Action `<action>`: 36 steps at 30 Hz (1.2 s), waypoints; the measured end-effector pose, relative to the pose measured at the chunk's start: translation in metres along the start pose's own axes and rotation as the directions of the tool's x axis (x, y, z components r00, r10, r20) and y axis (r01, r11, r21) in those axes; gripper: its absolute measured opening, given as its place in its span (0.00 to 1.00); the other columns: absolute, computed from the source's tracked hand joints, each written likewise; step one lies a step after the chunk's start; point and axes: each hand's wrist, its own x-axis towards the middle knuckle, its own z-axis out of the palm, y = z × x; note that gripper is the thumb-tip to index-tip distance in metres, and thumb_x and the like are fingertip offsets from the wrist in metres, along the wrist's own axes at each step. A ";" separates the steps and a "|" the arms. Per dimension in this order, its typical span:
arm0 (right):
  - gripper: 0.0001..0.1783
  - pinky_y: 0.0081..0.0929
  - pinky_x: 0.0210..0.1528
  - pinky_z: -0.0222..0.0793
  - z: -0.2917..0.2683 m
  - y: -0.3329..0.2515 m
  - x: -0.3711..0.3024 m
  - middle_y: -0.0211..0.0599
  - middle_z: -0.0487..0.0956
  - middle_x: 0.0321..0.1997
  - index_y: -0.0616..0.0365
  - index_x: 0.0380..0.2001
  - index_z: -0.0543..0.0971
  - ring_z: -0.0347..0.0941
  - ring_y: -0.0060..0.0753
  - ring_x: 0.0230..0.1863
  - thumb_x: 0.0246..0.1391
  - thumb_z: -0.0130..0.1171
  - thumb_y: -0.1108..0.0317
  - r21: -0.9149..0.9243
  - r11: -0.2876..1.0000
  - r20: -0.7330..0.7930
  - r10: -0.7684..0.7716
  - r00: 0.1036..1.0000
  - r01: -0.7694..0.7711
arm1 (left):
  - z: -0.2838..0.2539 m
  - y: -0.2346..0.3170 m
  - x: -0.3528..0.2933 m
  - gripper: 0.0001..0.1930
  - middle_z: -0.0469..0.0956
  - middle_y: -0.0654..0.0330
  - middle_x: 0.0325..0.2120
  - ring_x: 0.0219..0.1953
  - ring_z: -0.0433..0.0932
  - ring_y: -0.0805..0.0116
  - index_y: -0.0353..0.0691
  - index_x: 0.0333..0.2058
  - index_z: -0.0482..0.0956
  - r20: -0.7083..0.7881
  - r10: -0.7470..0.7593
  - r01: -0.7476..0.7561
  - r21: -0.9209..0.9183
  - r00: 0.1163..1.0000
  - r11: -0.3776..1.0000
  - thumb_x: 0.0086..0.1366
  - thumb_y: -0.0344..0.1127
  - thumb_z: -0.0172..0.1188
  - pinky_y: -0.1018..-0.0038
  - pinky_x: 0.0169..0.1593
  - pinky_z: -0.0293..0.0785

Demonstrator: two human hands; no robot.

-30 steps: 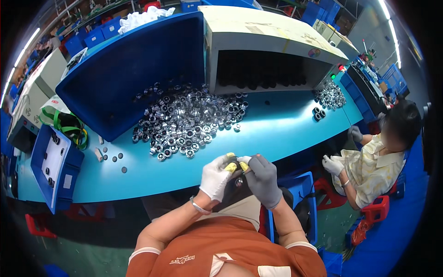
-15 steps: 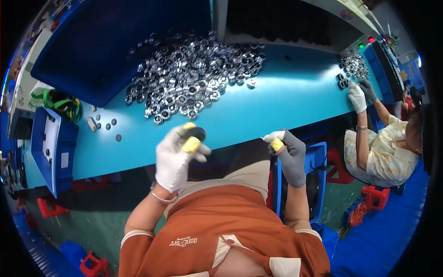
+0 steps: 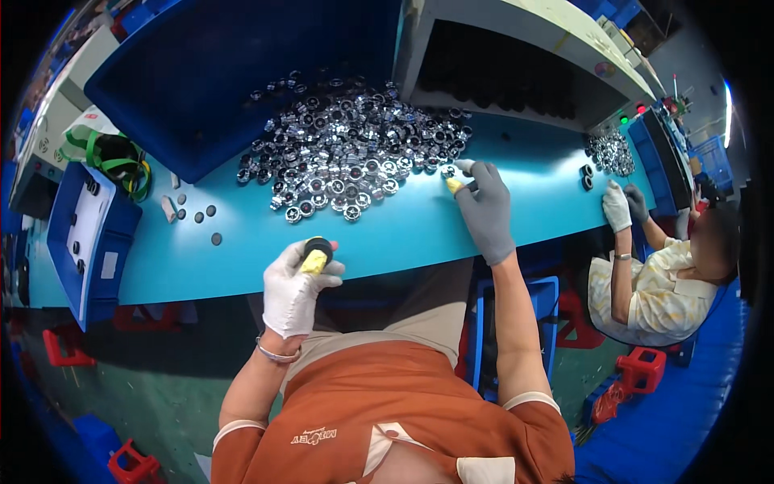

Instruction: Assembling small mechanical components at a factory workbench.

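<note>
My left hand [image 3: 294, 294], in a white glove with yellow tape on the thumb, is closed on a small black wheel-like ring [image 3: 322, 244] above the table's near edge. Its far side is partly hidden by the fingers. My right hand [image 3: 484, 206], gloved in grey with yellow on the thumb, reaches to the right edge of a heap of small chrome wheel hubs [image 3: 347, 153]. Thumb and forefinger close around one chrome wheel hub [image 3: 449, 172] there. Many hubs have dark centres.
A large dark-blue bin [image 3: 234, 73] lies tipped behind the heap on the blue table [image 3: 387, 242]. Small dark discs [image 3: 216, 239] and a blue tray [image 3: 93, 250] are at left. A grey machine housing [image 3: 524, 36] stands behind. A co-worker [image 3: 653, 282] handles parts at right.
My right hand has moved forward from the table's near edge to the heap and pinches a hub. The left hand still holds the black ring, now turned. The whole view has shifted slightly.
</note>
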 end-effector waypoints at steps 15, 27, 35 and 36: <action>0.24 0.33 0.38 0.72 -0.001 -0.065 -0.070 0.38 0.79 0.38 0.57 0.48 0.83 0.74 0.41 0.36 0.44 0.63 0.80 0.131 0.887 0.163 -0.460 0.873 0.443 | 0.056 -0.035 0.002 0.19 0.78 0.49 0.49 0.51 0.81 0.56 0.24 0.54 0.73 0.379 -0.177 0.303 -0.305 0.908 0.903 0.74 0.35 0.54 0.62 0.58 0.78; 0.24 0.23 0.57 0.70 -0.003 -0.075 -0.102 0.38 0.78 0.50 0.64 0.60 0.76 0.72 0.27 0.57 0.58 0.58 0.80 0.637 0.742 0.290 0.020 0.957 -0.209 | 0.066 -0.048 -0.012 0.18 0.79 0.57 0.46 0.46 0.79 0.71 0.28 0.54 0.75 0.288 -0.044 0.091 -0.153 0.957 0.984 0.67 0.25 0.62 0.76 0.52 0.77; 0.22 0.23 0.57 0.70 -0.005 -0.087 -0.092 0.37 0.78 0.51 0.67 0.57 0.78 0.76 0.26 0.53 0.59 0.60 0.81 0.754 0.654 0.067 0.007 0.998 -0.055 | 0.103 -0.011 -0.006 0.17 0.73 0.58 0.33 0.33 0.73 0.71 0.28 0.41 0.79 0.287 0.636 -0.693 0.180 0.716 0.699 0.61 0.33 0.73 0.76 0.38 0.71; 0.21 0.23 0.57 0.70 -0.006 -0.086 -0.090 0.36 0.79 0.50 0.67 0.57 0.78 0.76 0.26 0.52 0.60 0.60 0.80 0.817 0.576 0.043 -0.006 0.999 -0.031 | 0.106 -0.005 -0.001 0.17 0.73 0.57 0.31 0.31 0.72 0.68 0.29 0.41 0.79 0.320 0.715 -0.783 0.256 0.622 0.566 0.58 0.31 0.74 0.75 0.35 0.70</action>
